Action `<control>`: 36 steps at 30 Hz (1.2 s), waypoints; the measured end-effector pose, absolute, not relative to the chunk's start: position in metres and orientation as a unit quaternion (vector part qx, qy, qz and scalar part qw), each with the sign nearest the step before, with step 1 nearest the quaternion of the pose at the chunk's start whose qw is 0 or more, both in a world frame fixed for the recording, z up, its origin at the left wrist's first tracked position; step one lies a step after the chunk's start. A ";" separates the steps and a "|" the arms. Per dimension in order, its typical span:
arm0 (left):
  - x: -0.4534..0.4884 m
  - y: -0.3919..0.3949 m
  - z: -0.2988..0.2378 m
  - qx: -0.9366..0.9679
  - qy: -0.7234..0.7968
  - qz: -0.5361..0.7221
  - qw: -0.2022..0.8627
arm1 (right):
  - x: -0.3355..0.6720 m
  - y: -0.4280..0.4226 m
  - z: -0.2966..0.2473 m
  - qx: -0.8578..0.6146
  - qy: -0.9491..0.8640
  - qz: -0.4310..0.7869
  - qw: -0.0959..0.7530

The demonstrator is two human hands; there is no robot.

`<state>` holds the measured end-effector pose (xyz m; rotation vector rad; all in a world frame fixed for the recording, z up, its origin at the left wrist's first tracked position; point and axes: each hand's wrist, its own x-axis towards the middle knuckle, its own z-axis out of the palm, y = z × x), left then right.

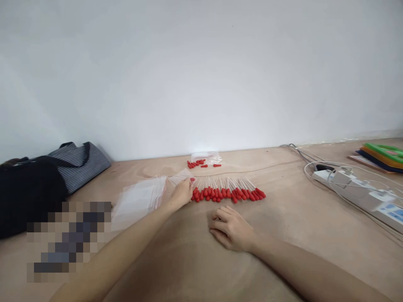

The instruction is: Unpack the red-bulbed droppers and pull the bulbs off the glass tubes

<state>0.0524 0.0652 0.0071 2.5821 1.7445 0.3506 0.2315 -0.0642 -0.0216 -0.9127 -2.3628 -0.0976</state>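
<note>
A row of droppers with red bulbs and clear stems (222,193) lies across the table, bulbs toward me. At its left end is my left hand (182,193), fingers curled inward and seemingly closed. A red tip shows at its fingertips, but what they grip is mostly hidden. Just beyond this hand is clear plastic (181,177). To its left lies a stack of clear plastic bags (138,199). My right hand (233,228) rests on the table in front of the row, fingers loosely bent and apart, with nothing in it.
Near the wall, several more red-bulbed droppers (195,163) lie by a clear bag (204,156). At the left sit a striped bag (83,165) and a black item (28,197). A power strip (355,193) with cables is on the right, near coloured flat items (382,155).
</note>
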 end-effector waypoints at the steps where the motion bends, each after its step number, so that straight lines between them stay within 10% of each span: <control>1: 0.053 0.066 0.007 0.824 0.555 0.116 0.007 | 0.231 -0.064 -0.022 -0.345 -0.889 -0.037 0.298; 28: 0.007 -0.017 0.118 0.763 0.583 0.272 -0.067 | 0.231 -0.064 -0.025 -0.351 -0.865 -0.031 0.358; 36: 0.052 -0.065 0.094 0.846 0.475 0.176 0.165 | 0.227 -0.071 -0.018 -0.437 -0.833 0.049 0.336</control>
